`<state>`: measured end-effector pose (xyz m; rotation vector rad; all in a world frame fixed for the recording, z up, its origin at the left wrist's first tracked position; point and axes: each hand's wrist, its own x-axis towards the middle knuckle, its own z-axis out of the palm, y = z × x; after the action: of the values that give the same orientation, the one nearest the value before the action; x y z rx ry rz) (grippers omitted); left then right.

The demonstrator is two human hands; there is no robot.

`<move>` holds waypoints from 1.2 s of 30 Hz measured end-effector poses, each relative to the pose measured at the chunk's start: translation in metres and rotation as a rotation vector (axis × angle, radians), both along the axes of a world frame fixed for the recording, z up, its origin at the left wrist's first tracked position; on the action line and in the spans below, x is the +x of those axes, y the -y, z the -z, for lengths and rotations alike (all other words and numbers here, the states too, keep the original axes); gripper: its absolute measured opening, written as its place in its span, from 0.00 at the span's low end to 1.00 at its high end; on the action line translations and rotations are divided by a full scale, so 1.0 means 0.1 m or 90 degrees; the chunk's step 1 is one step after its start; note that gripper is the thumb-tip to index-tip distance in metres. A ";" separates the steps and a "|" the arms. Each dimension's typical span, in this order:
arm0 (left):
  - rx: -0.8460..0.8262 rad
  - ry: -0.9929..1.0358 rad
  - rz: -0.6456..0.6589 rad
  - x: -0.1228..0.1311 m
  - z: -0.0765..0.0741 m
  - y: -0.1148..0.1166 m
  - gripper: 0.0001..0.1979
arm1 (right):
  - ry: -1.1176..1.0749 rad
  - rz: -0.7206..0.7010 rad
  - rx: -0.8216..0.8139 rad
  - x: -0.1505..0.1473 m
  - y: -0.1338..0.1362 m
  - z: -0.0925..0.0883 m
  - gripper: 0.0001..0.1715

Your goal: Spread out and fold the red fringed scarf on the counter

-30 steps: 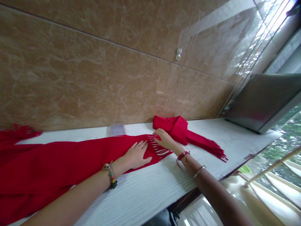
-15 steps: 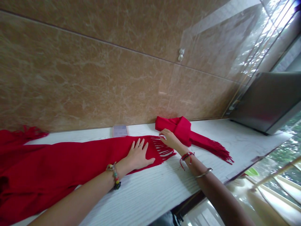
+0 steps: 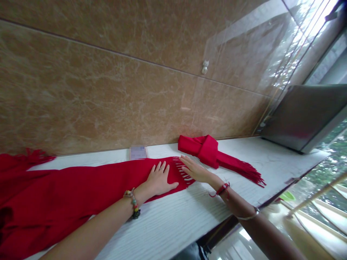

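A long red scarf (image 3: 81, 184) lies spread along the white counter, its fringed end under my hands and its other part bunched at the left. My left hand (image 3: 159, 180) rests flat on the scarf near the fringe, fingers spread, with a ring on one finger. Over the fringe lies my right hand (image 3: 196, 171), fingers stretched out and holding nothing; it covers part of the tassels. Just behind it, against the wall, sits a second red scarf (image 3: 208, 150), folded into a knot-like shape with its fringed tail pointing right.
A small flat card (image 3: 138, 152) lies behind the spread scarf. The white counter (image 3: 168, 224) runs along a brown marbled tile wall (image 3: 108, 97) with a small hook (image 3: 205, 67). At the far right stands a dark metallic box-like thing (image 3: 306, 115) near a window.
My right hand has gone from bent fingers at the fringe's far corner to lying stretched out over the tassels. My left hand stays in place on the scarf.
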<state>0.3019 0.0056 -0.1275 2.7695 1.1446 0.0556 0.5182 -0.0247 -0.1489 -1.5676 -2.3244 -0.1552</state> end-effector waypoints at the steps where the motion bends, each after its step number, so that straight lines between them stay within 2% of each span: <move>1: 0.001 0.001 0.002 0.00 0.01 -0.01 0.47 | 0.006 -0.027 -0.024 0.02 0.09 0.03 0.27; 3: 0.003 0.008 0.009 0.01 0.03 -0.02 0.48 | 0.025 -0.020 -0.053 0.10 0.26 0.10 0.27; 5: 0.005 0.017 0.014 0.02 0.05 -0.04 0.48 | 0.042 0.039 -0.065 0.25 0.37 0.15 0.26; 9: -0.001 0.024 0.017 0.02 0.07 -0.05 0.48 | 0.060 0.096 -0.028 0.43 0.48 0.09 0.25; 12: -0.001 0.030 0.024 0.01 0.08 -0.06 0.47 | 0.020 0.077 0.026 0.26 0.50 -0.02 0.26; 16: 0.011 0.039 0.027 0.01 0.11 -0.08 0.47 | -0.003 -0.030 -0.052 0.02 0.52 -0.05 0.25; 18: 0.021 0.045 0.031 0.01 0.13 -0.09 0.47 | 0.004 0.002 -0.077 0.06 0.55 -0.05 0.25; 20: 0.024 0.049 0.038 0.01 0.15 -0.10 0.47 | -0.005 0.072 -0.042 0.14 0.60 -0.06 0.27; 22: 0.023 0.053 0.042 0.01 0.16 -0.10 0.47 | -0.028 0.081 0.010 0.18 0.65 -0.11 0.26; 24: 0.024 0.058 0.041 0.01 0.16 -0.10 0.46 | -0.051 0.021 0.028 0.10 0.69 -0.18 0.23; 26: 0.029 0.059 0.039 0.01 0.15 -0.09 0.45 | -0.047 -0.049 -0.001 -0.05 0.69 -0.24 0.21; 28: 0.034 0.053 0.037 0.00 0.13 -0.09 0.45 | -0.003 -0.064 -0.043 -0.19 0.66 -0.28 0.20; 31: 0.035 0.046 0.036 0.00 0.11 -0.07 0.45 | 0.105 0.008 -0.070 -0.17 0.63 -0.28 0.15; 36: 0.031 0.046 0.038 -0.02 0.08 -0.07 0.45 | 0.240 0.148 -0.053 0.30 0.78 -0.27 0.13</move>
<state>0.3001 0.0125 -0.1357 2.8164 1.0570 0.1776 0.5486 -0.1029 -0.1224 -1.9962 -2.4352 -0.4515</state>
